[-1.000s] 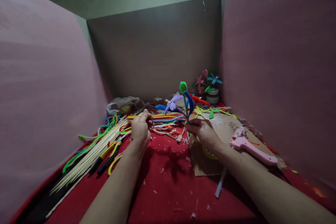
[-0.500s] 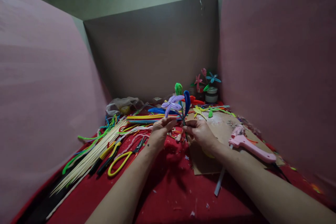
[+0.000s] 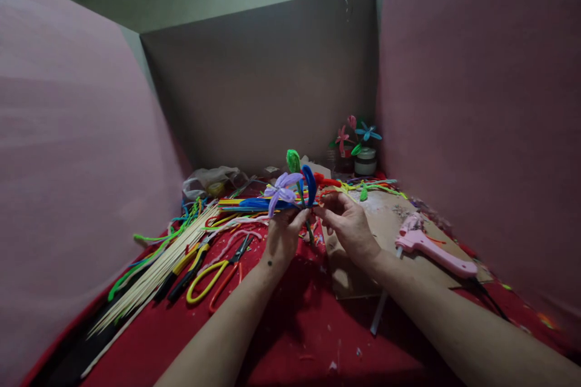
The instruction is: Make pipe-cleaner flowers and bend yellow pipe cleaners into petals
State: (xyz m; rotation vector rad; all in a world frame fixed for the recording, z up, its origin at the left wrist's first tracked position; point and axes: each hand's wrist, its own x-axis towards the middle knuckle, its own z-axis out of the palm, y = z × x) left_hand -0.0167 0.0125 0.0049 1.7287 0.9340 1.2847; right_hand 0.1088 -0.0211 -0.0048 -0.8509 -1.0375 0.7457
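Fuzzy flower spray point(image 3: 282, 189) held near upright above red cloth point(image 3: 276, 357); purple flower, green bud point(image 3: 293, 161) and blue leaf point(image 3: 310, 184) grouped close together. Stem gripped between thumb and fingers of left hand point(image 3: 282, 240). Fingers of right hand point(image 3: 351, 228) curled just beside stem; whether stem is pinched by them cannot be told. Cardboard point(image 3: 384, 214) laid beneath right hand, pink glue gun point(image 3: 438, 255) rested on it. Scissors point(image 3: 234, 260), pliers point(image 3: 200, 256), wooden sticks point(image 3: 158, 272) spread left of left hand. White jar point(image 3: 365, 163) placed toward rear wall point(image 3: 258, 97).

Bare forearms point(image 3: 218, 320), bare right hand point(image 3: 353, 227), bare left hand point(image 3: 282, 237), small wrist mark point(image 3: 270, 263)
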